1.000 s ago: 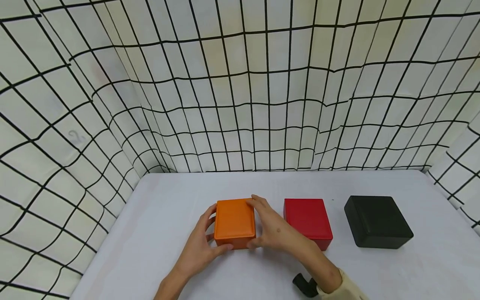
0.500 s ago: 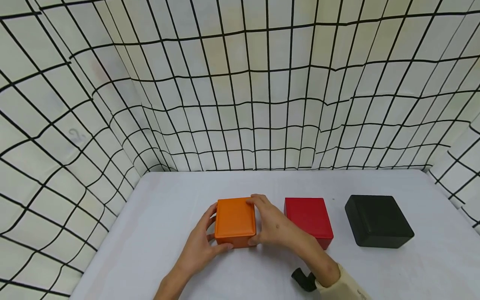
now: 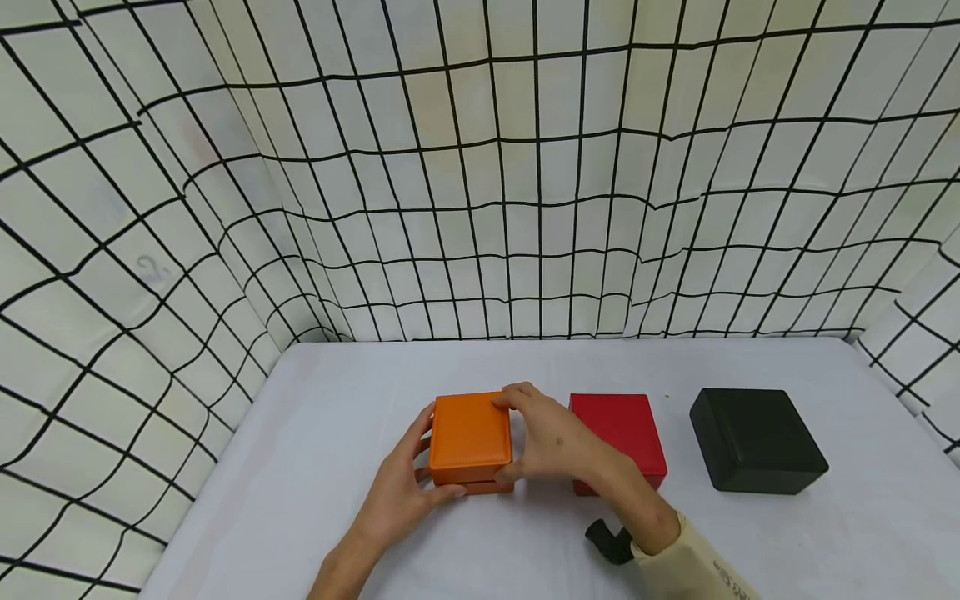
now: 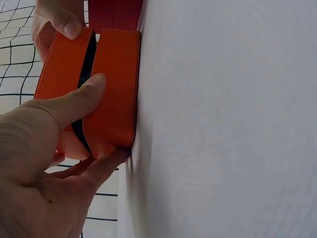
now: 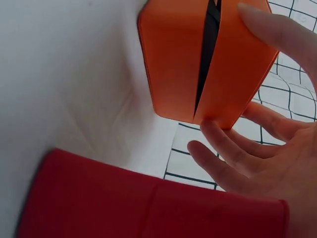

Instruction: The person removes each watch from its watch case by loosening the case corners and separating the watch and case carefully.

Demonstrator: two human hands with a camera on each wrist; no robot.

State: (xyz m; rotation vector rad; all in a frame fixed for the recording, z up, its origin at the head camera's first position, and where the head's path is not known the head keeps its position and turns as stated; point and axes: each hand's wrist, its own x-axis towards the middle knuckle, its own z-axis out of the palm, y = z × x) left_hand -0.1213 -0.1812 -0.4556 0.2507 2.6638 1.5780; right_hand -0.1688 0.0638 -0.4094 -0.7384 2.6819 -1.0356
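Orange box (image 3: 471, 442), lid (image 5: 237, 69) ajar | left hand (image 3: 396, 493) grips base (image 4: 115, 64) | right hand (image 3: 553, 435) pinches lid

A white back wall (image 3: 517, 175) and white side walls (image 3: 168, 333), all crossed by wavy black grid lines (image 3: 537, 140), border a flat, white-surfaced table (image 3: 337, 392). Pale yellow patches (image 3: 647, 92) tint the back wall; a faint grey squiggle (image 3: 153, 268) marks the left one.
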